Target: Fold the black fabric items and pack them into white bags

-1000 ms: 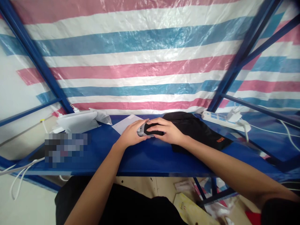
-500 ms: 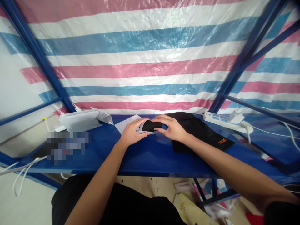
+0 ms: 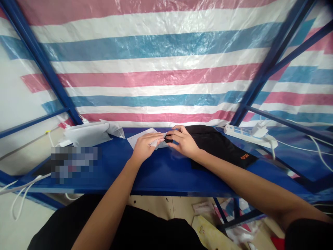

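Over the middle of the blue shelf (image 3: 161,170), both my hands are on a small black rounded object (image 3: 169,139), partly inside a thin translucent plastic bag (image 3: 161,143). Its exact kind cannot be made out. My left hand (image 3: 144,145) pinches the bag on the left side, fingers closed over it. The fingers of my right hand (image 3: 184,141) curl round the right end of the black object. Beneath and behind my left hand lies a white sheet (image 3: 135,136). A folded black cloth (image 3: 221,146) with orange lettering lies beside my right hand.
A white power strip (image 3: 249,135) with plugs and cables stands at the right. White packages (image 3: 87,133) lean at the back left, near loose white cables (image 3: 24,194). Blue frame posts rise at both sides before a striped plastic sheet (image 3: 156,76). Below lies a yellow box (image 3: 210,232).
More of the black object is now covered by the bag and my left fingers. My left fingers have closed over the bag, and my right hand has shifted slightly left.
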Demonstrator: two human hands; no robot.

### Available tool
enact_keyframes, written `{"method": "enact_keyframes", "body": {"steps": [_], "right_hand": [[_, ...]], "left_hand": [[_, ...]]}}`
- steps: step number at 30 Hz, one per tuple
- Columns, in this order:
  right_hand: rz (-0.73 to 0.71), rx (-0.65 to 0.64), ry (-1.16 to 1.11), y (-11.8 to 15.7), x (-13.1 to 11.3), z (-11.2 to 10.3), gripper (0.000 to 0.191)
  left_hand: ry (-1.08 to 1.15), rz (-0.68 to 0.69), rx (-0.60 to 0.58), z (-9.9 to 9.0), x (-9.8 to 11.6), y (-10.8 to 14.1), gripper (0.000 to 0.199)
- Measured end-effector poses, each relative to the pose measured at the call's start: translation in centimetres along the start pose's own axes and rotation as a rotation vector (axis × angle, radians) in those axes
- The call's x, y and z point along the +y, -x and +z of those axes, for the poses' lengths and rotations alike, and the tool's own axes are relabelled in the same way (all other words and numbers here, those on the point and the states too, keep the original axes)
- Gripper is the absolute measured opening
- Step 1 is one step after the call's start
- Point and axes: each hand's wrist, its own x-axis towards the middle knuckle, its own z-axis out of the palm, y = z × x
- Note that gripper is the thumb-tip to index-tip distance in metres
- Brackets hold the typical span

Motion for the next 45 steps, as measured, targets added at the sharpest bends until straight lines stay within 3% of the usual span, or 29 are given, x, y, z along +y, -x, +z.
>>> {"method": "enact_keyframes", "body": {"steps": [3,7,12,17,22,26,29,33,37,42,45], "right_hand": [[-0.018,0.009,0.041,0.0,-0.4,-0.4,0.039],[-0.057,0.046,0.009,0.4,-0.9,-0.8,0.047],[0.034,-0.059,0.049,0.5,-1.8,-0.1,0.051],[0.079,-0.118,0.087,0.1,-1.8,0.6,0.051],[0.148,-0.037,-0.008,-0.1,-0.9,-0.1,0.044],[0.115,-0.005,-0.043,0.0,-0.5,-0.8,0.053],[0.101,-0.047,-0.047,0.3,-0.2,-0.9,0.049],[0.104,-0.09,-0.019,0.7,0.2,-0.5,0.042],[0.137,-0.107,0.043,0.7,-0.1,-0.3,0.043],[0.157,-0.147,0.048,0.2,-1.0,-0.1,0.045],[0.163,-0.129,0.029,0.1,-1.1,0.0,0.043]], "left_hand": [[-0.032,-0.006,0.082,-0.4,0.0,-0.1,0.026],[-0.035,-0.058,0.099,-0.8,0.4,-0.3,0.025],[-0.031,-0.163,0.171,-1.0,1.1,-0.2,0.024],[0.178,-0.291,0.177,-1.0,1.1,-0.2,0.025],[0.405,-0.393,0.24,-0.8,0.3,-0.5,0.029],[0.478,-0.416,0.201,-0.6,0.1,-0.8,0.03],[0.451,-0.438,0.092,-0.7,0.1,-0.8,0.032],[0.262,-0.358,-0.089,-0.9,-0.4,-0.5,0.06],[0.114,-0.227,-0.143,-0.8,-1.0,-0.2,0.031],[0.047,-0.123,-0.026,-0.3,-0.5,0.1,0.031],[0.06,-0.153,0.071,-0.1,0.3,0.1,0.028]]}}
